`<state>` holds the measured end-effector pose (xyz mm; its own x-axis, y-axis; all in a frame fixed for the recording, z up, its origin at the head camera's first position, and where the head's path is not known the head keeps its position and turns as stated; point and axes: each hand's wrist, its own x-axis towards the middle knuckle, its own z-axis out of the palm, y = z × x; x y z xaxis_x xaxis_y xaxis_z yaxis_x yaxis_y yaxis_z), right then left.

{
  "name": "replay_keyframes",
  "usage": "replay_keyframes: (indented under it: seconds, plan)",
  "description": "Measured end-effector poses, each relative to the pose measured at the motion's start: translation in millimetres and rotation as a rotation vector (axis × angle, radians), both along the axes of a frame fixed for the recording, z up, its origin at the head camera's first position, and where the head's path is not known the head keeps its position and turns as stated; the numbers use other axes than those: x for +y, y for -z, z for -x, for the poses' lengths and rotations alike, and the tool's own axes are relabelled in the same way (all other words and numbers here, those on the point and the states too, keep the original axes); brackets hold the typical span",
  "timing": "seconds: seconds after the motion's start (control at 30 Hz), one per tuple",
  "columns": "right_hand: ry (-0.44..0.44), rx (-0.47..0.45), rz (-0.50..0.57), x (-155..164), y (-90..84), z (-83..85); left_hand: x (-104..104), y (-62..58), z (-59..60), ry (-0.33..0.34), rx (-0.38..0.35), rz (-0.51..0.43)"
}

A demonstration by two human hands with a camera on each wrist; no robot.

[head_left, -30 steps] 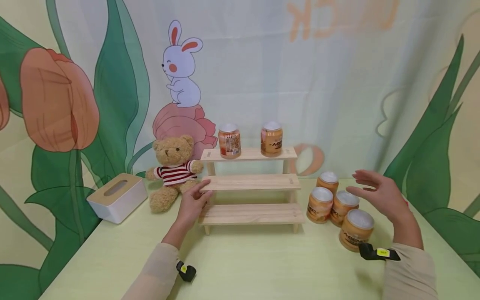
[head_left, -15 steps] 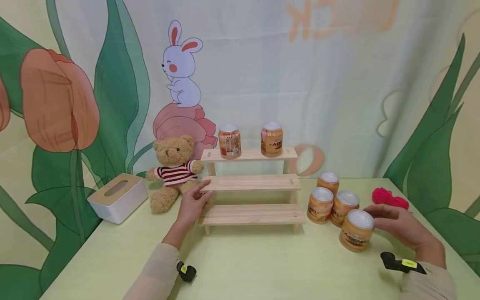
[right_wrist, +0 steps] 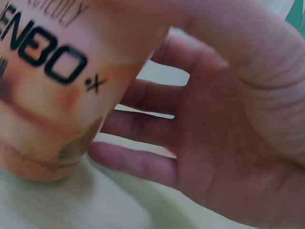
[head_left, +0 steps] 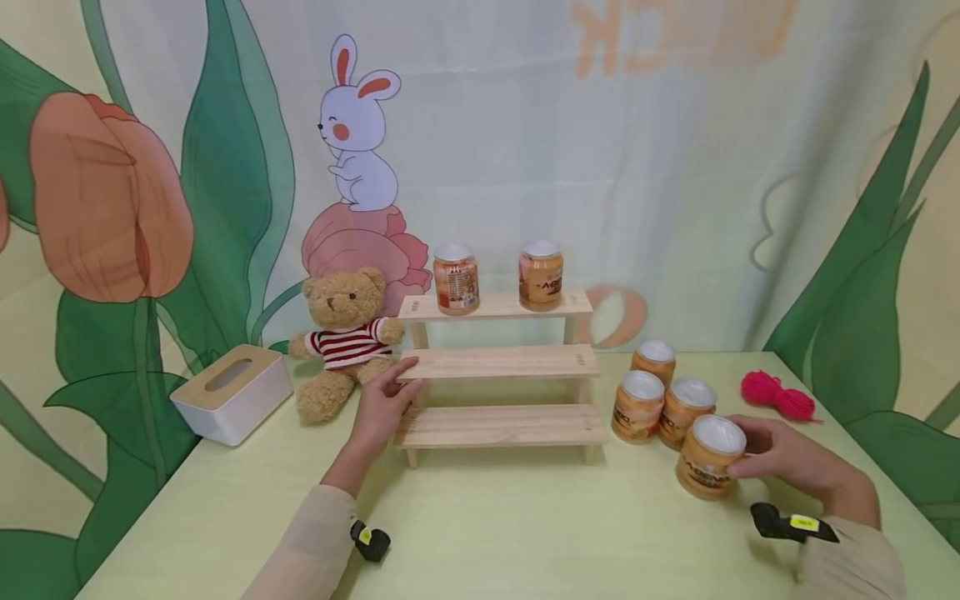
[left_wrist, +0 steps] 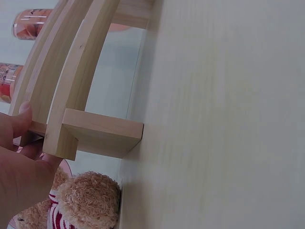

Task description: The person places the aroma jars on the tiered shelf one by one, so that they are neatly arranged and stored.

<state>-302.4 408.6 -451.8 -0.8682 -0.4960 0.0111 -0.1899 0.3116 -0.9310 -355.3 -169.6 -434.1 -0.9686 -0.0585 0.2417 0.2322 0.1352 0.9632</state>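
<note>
A three-step wooden shelf (head_left: 501, 363) stands mid-table, with two orange jars (head_left: 456, 279) (head_left: 541, 275) on its top step. My left hand (head_left: 386, 408) rests against the shelf's left end, thumb on the middle step. In the left wrist view, the thumb and a finger of this hand (left_wrist: 19, 162) touch the plank end of the shelf (left_wrist: 95, 131). My right hand (head_left: 780, 458) grips the nearest white-lidded orange jar (head_left: 708, 457) on the table. The right wrist view shows the thumb and fingers of the right hand (right_wrist: 200, 143) curled round that jar (right_wrist: 47, 71).
Three more orange jars (head_left: 639, 404) (head_left: 655, 358) (head_left: 688, 408) cluster right of the shelf. A red yarn ball (head_left: 776, 393) lies at the far right. A teddy bear (head_left: 347, 337) and a white tissue box (head_left: 231, 393) sit left of the shelf. The green table (head_left: 525, 525) spreads in front.
My right hand came down from above the jar cluster and closed round the nearest jar, uncovering the red yarn. The left hand stayed on the shelf.
</note>
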Motion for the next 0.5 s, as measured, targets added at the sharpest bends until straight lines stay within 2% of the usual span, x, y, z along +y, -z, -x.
replay_keyframes:
  seconds: [0.17, 0.5]
  plan:
    - [-0.005, 0.036, -0.055, -3.6, -8.8, -1.1, 0.0, -0.7, 0.3, -0.005, 0.012, 0.001]
    - [-0.187, -0.009, 0.108, -1.6, -4.2, -2.5, 0.5, -1.1, -0.3, -0.01, 0.006, 0.005]
